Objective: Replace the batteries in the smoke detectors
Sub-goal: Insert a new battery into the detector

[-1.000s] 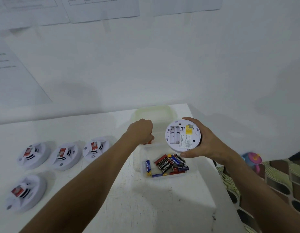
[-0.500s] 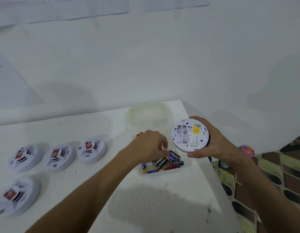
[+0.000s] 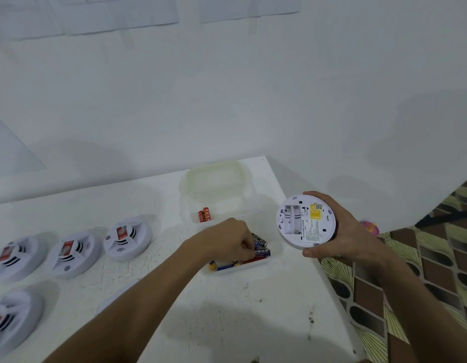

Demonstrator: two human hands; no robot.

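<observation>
Detector in hand: the right hand (image 3: pixel 339 231) grips a detector (image 3: pixel 305 221) by its rim, back facing up, off the table's right edge; its battery bay looks empty.
Left hand: the left hand (image 3: pixel 227 242) reaches into the near tray (image 3: pixel 263 263), fingers (image 3: pixel 246 251) curled among the batteries (image 3: pixel 259 241); whether one is pinched, I cannot tell.
Old cells: two red cells (image 3: pixel 204 214) lie in the far tray (image 3: pixel 190 218).
Left to do: fill this bay; four detectors (image 3: pixel 127 238) wait on the table (image 3: pixel 227 310), their state unclear.

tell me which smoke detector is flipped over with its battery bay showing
The smoke detector held in the right hand; the four others lie face up on the table.
</observation>
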